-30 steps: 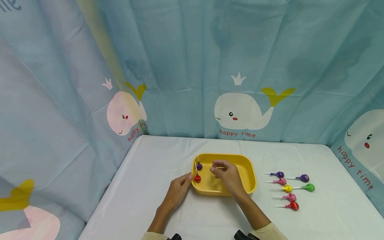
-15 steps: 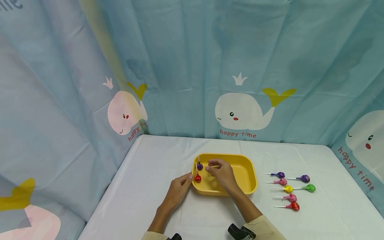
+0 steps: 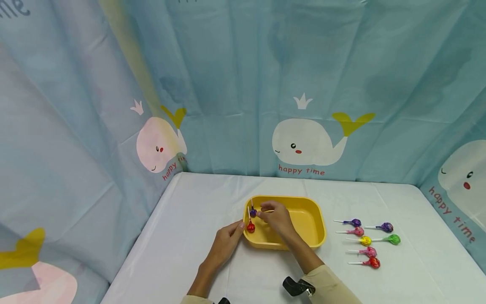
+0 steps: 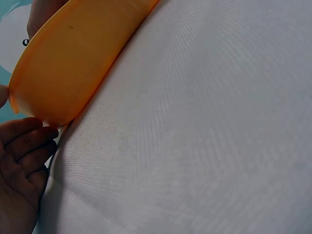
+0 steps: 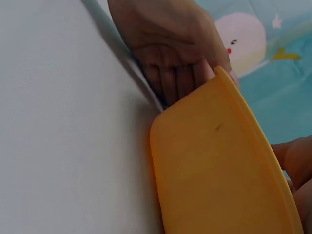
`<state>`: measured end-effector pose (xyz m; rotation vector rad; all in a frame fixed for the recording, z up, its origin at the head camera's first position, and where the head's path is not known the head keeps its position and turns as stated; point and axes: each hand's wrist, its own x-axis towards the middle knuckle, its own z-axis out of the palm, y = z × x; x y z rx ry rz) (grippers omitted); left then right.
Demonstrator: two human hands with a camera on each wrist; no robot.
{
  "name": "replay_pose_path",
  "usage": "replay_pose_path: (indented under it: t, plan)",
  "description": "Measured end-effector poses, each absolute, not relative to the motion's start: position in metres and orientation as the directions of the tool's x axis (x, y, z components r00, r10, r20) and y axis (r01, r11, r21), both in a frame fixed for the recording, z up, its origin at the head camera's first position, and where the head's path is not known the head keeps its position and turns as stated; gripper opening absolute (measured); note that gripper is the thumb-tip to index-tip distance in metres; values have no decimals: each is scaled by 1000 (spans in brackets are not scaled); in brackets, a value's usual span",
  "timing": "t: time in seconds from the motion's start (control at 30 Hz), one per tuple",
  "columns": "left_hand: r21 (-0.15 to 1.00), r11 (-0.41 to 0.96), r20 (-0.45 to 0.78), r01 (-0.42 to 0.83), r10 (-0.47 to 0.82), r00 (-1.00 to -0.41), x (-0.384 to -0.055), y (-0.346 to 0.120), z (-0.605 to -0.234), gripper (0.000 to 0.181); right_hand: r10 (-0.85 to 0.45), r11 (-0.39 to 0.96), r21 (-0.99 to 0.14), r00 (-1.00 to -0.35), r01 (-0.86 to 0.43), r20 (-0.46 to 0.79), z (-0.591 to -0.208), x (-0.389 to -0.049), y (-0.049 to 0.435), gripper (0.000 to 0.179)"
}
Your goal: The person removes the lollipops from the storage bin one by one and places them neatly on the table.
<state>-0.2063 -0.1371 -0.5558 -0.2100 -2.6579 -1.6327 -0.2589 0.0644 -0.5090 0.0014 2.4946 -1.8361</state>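
Observation:
In the head view my left hand [image 3: 226,241] holds the left side of a yellow tray [image 3: 284,244], thumb at the rim and fingers against the outer wall. The left wrist view shows those fingers [image 4: 30,139] at the tray's wall. My right hand [image 3: 278,217] is over the tray's left half, fingers bent, fingertips right at a purple lollipop [image 3: 253,212]. A thin pale line shows between its thumb and index finger; I cannot tell whether it holds something. A red lollipop [image 3: 251,227] leans in the tray's left side, stick up. The tray wall mostly hides the right hand in both wrist views.
Several wrapped lollipops lie on the white table [image 3: 205,211] right of the tray, sticks pointing left, among them a green lollipop [image 3: 394,239], a yellow lollipop [image 3: 365,240] and another red lollipop [image 3: 373,262]. A blue whale-print curtain [image 3: 235,139] hangs behind the table.
My right hand has moved left inside the tray, up to the purple lollipop. The left hand stays on the tray's side, and the lollipops on the table lie as before.

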Motion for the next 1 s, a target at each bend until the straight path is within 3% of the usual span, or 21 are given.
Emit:
replay_pose_path:
  t: [0.73, 1.0]
  plan:
    - [888, 433, 119, 156, 113, -986, -206, -138, -557, 55, -31, 362, -927, -992, 103, -122, -510, -273, 49, 25]
    - [887, 429, 132, 169, 116, -985, -205, -139, -557, 53, -57, 390, -918, -993, 76, -106, -515, -277, 44, 23]
